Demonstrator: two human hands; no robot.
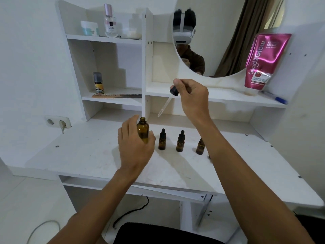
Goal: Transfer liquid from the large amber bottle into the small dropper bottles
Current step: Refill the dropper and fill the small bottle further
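Observation:
The large amber bottle stands uncapped on the white desk, and my left hand is wrapped around its lower body. Above and to the right of its mouth, my right hand pinches the black bulb of a glass dropper. The pipette slants down to the left, its tip short of the bottle's neck. Right of the large bottle stand three small amber dropper bottles: one and another wear black caps, while the third is partly hidden behind my right forearm.
White shelves rise behind the desk with a comb, a small dark-capped bottle, jars and a perfume bottle. A round mirror, a pink pouch and a blue pen are at the right. A wall socket sits left.

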